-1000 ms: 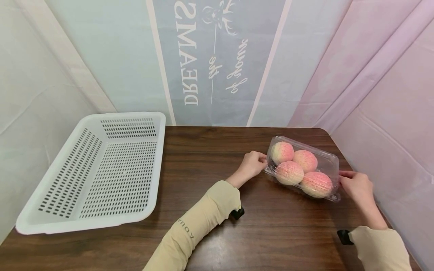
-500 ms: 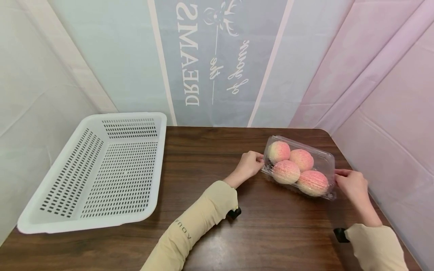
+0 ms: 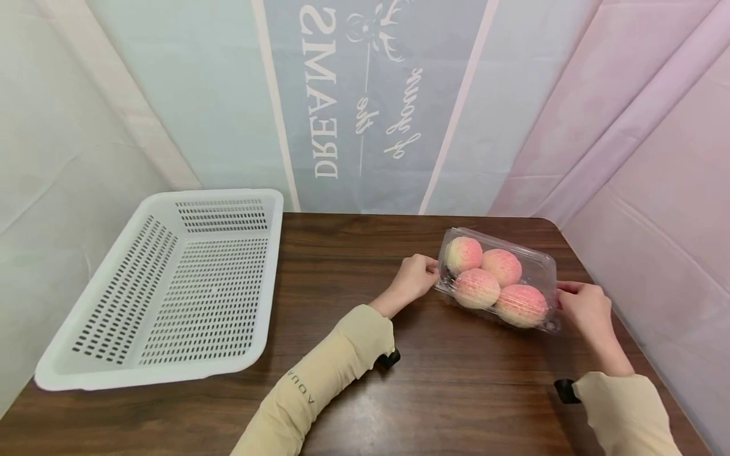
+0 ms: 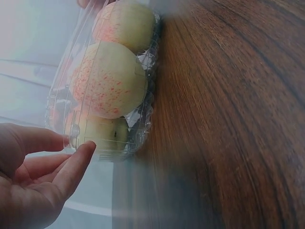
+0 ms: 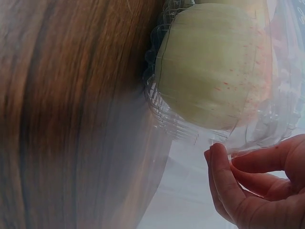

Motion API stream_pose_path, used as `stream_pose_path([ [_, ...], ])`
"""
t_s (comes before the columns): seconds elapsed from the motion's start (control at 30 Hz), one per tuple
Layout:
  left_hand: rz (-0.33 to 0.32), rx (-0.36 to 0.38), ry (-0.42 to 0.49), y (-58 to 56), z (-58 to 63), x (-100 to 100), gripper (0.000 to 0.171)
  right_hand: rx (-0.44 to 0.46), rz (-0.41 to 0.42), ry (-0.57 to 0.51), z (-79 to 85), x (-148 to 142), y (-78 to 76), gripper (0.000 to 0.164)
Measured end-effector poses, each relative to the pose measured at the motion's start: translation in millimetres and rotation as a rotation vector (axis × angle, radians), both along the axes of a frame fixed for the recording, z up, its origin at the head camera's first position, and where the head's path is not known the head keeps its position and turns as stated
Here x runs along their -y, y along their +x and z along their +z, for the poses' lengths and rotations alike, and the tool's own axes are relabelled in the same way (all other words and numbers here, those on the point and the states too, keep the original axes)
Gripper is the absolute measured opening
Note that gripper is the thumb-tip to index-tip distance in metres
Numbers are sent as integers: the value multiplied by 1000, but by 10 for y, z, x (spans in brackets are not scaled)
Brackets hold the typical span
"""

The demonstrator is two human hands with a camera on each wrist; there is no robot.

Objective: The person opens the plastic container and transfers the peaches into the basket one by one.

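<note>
A closed clear plastic clamshell box [image 3: 533,269] with several pink and cream peaches [image 3: 476,288] in it is at the right of the brown table, set at a slant. My left hand [image 3: 413,278] pinches the rim at its left end between thumb and fingers, as the left wrist view shows on the lid edge [image 4: 74,136]. At the opposite end my right hand [image 3: 587,310] pinches the rim, its fingertips [image 5: 219,150] close under one peach. Whether the box's base touches the table I cannot tell.
A white perforated plastic basket [image 3: 268,278] stands at the left of the table [image 3: 353,253]. Fabric walls [image 3: 661,240] rise behind and on both sides, the right one close to my right arm. Black straps [image 3: 566,391] are on my wrists.
The clamshell box has shifted a little to the left with both hands still pinching its ends. The head view has swung slightly, so the basket appears a bit further right.
</note>
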State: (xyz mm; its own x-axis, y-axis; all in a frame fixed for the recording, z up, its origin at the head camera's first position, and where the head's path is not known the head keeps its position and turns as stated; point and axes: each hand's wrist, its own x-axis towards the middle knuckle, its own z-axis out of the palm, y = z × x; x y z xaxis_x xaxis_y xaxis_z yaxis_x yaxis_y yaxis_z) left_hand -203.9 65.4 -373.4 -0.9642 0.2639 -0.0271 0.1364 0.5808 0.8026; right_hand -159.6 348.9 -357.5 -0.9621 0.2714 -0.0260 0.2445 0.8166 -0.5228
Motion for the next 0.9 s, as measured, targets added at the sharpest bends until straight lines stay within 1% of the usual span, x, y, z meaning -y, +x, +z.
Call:
stream_pose_path([
  [0.17,13,-11,3,12,-6,24,25,-13,9,6,-4,34,-16,39],
  [0.4,10,-19,-6,49,-2,54,26,1,24,-10,10,51,-39,41],
  [0.57,30,-42,-12,74,6,76,27,-24,44,3,8,77,-54,39],
  [0.73,49,-48,-2,101,9,103,27,-42,47,8,4,119,-81,38],
  [0.9,58,-59,-5,105,-6,135,27,-35,46,-7,15,166,-95,38],
])
